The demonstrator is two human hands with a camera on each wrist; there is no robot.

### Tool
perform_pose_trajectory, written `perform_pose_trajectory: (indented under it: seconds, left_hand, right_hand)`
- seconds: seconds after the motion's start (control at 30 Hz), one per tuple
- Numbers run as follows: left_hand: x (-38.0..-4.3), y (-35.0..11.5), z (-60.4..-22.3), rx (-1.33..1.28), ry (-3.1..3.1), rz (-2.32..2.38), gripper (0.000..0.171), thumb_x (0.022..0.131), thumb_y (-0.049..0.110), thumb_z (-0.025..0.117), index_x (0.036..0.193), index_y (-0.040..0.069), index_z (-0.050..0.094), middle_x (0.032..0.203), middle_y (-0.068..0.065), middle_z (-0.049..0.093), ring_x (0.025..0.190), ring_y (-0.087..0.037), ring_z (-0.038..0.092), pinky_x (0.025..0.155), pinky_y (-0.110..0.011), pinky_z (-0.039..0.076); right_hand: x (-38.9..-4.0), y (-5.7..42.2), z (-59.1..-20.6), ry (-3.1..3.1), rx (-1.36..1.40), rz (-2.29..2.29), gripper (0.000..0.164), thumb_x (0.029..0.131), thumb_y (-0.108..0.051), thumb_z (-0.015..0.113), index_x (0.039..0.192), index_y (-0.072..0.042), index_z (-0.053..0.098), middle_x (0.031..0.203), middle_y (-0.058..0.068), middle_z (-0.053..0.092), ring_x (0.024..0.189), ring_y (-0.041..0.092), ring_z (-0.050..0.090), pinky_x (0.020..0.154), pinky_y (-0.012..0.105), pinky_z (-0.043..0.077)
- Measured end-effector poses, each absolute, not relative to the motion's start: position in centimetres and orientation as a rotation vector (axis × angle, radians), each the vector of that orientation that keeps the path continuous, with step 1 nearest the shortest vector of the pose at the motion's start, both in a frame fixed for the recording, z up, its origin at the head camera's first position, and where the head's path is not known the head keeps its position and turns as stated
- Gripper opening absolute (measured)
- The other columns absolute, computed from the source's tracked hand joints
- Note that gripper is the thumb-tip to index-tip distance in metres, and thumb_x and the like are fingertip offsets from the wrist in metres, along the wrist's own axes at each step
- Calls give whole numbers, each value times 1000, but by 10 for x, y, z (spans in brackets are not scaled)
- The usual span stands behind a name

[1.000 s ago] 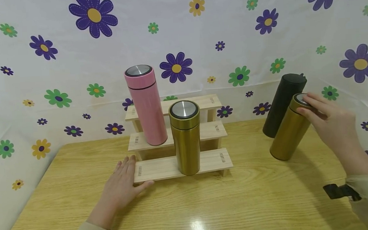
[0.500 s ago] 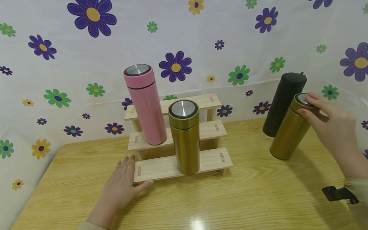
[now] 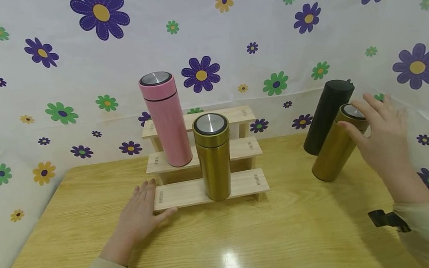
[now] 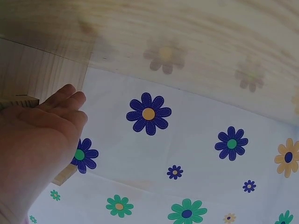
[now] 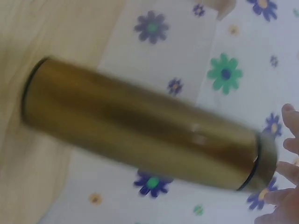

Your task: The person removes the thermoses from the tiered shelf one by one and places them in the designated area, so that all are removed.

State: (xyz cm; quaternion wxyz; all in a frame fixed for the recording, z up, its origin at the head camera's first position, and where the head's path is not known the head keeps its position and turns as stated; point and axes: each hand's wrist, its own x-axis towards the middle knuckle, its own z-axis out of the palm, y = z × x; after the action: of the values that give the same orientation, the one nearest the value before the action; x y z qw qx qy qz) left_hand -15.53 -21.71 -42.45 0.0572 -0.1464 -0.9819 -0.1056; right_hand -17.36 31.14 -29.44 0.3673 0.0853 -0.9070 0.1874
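Observation:
My left hand [image 3: 138,214] lies along the left end of a three-step wooden rack [image 3: 183,192], fingers straight, thumb along its front edge. In the left wrist view the same hand [image 4: 42,144] is beside the rack's wood. My right hand [image 3: 386,144] is at the top of a gold thermos [image 3: 335,149] on the table, its fingers spread and straightened near the lid. The right wrist view has this thermos whole, with fingertips [image 5: 290,171] beside its cap. A second gold thermos [image 3: 215,171] stands on the lowest step, a pink thermos [image 3: 167,124] on the middle one.
A black bottle [image 3: 325,117] stands close behind the right-hand gold thermos. The wooden table [image 3: 287,236] backs onto a white cloth [image 3: 230,34] with printed flowers. The rack's top step [image 3: 232,115] is behind the pink thermos.
My right hand's fingers have loosened and spread from the gold thermos's lid, where they held it before. The left hand keeps its place at the rack. The head view has shifted slightly.

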Motion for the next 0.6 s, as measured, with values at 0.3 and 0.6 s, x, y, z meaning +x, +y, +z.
perform_pose_trajectory:
  seconds: [0.3, 0.6]
  left_hand:
    - [-156, -217, -423, -439, -2988, -308, 114, 80, 80, 41, 146, -11, 20, 150, -27, 27, 139, -40, 24, 116, -50, 15]
    - [-155, -217, -422, -436, -2999, -307, 114, 81, 79, 41, 147, -11, 19, 151, -26, 25, 140, -40, 23, 117, -50, 14]
  right_hand:
    - [-176, 218, -266, -2202, 638, 639, 57, 92, -43, 59, 135, -7, 54, 147, 10, 41, 140, 27, 28, 115, 44, 22]
    - [-176, 155, -256, -2291, 866, 781, 64, 98, -54, 39, 148, -14, 37, 155, 3, 29, 144, 24, 17, 114, 56, 16]
